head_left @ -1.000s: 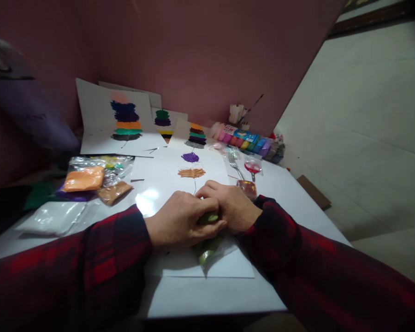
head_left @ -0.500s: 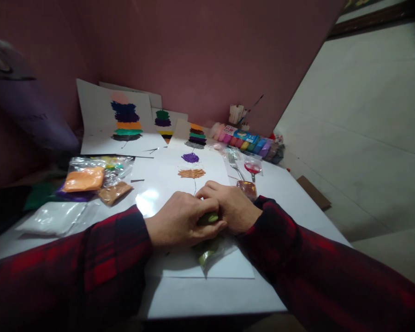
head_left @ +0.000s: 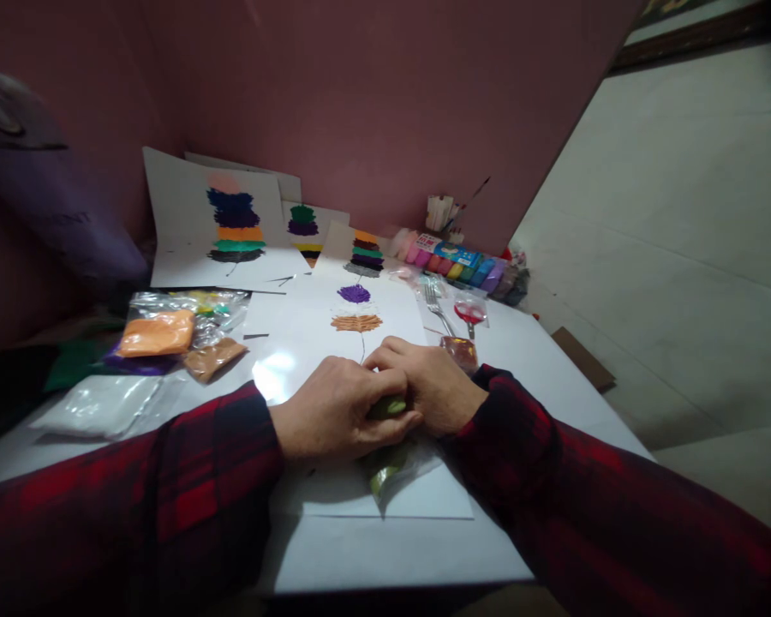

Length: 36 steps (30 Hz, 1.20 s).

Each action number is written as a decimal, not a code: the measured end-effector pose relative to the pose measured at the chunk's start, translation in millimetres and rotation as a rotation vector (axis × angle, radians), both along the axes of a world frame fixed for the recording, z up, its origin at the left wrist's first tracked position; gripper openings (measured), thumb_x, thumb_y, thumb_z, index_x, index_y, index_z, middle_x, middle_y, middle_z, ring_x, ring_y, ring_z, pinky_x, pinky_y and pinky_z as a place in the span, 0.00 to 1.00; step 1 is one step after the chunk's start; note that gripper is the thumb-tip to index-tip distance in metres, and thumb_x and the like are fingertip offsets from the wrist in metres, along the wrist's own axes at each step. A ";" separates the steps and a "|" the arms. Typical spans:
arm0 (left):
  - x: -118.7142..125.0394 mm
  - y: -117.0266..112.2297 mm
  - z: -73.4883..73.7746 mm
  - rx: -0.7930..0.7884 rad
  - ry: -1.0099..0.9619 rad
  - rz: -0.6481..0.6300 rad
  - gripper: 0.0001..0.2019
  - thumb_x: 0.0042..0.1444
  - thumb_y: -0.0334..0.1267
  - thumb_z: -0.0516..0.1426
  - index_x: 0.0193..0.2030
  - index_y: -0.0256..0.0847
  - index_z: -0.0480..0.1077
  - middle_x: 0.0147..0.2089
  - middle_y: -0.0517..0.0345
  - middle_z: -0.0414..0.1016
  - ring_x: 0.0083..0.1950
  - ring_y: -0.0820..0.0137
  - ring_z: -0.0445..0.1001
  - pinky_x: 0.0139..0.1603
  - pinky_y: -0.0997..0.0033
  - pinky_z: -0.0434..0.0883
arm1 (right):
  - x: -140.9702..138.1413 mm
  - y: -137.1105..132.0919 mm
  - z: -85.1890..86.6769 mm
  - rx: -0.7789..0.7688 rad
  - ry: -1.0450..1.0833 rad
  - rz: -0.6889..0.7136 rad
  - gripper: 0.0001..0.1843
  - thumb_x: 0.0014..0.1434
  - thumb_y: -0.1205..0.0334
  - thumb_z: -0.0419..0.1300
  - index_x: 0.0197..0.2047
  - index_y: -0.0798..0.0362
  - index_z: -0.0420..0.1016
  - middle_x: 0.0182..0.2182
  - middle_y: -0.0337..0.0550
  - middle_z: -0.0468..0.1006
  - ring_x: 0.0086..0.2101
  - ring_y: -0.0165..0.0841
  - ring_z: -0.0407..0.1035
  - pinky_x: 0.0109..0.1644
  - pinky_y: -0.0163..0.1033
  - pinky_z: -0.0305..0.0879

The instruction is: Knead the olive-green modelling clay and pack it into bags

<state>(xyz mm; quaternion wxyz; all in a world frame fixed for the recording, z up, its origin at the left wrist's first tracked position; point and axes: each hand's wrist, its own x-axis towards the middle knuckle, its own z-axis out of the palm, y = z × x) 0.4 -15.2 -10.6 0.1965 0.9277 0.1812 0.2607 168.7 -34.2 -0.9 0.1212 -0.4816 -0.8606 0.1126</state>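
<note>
My left hand [head_left: 334,407] is closed around a clear packet of green modelling clay [head_left: 386,473]; some green shows between thumb and fingers, and the packet's lower end hangs below. Close against it, my right hand [head_left: 433,386] is curled at the same packet, its fingertips largely hidden behind the left hand. Both hands are over a white sheet of paper [head_left: 417,501]. Just beyond them, the sheet carries a ridged orange-brown clay band [head_left: 357,323] with a thin drawn line beneath, and a textured purple clay patch [head_left: 354,294] above.
At left lie packets of orange clay [head_left: 158,332], brown clay [head_left: 214,358] and white clay [head_left: 99,407]. A fork [head_left: 437,308], a red tool [head_left: 469,314] and a brown packet [head_left: 459,352] sit at right. Behind are a multicoloured clay pack [head_left: 453,260] and decorated sheets [head_left: 186,223].
</note>
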 end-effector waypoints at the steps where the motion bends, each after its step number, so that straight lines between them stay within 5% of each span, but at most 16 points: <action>1: -0.1 0.0 -0.1 0.000 -0.002 0.001 0.10 0.59 0.38 0.58 0.28 0.38 0.68 0.21 0.65 0.63 0.20 0.78 0.57 0.22 0.77 0.56 | -0.1 0.1 0.0 -0.003 0.000 0.000 0.08 0.61 0.64 0.61 0.44 0.54 0.74 0.42 0.45 0.75 0.37 0.33 0.69 0.41 0.38 0.62; 36: -0.4 0.4 -1.5 -0.002 -0.004 0.000 0.10 0.58 0.38 0.58 0.28 0.37 0.69 0.21 0.65 0.64 0.21 0.78 0.58 0.22 0.78 0.56 | -1.3 -0.9 1.9 -0.014 -0.012 -0.014 0.09 0.62 0.64 0.61 0.45 0.55 0.75 0.43 0.46 0.75 0.37 0.34 0.70 0.42 0.38 0.63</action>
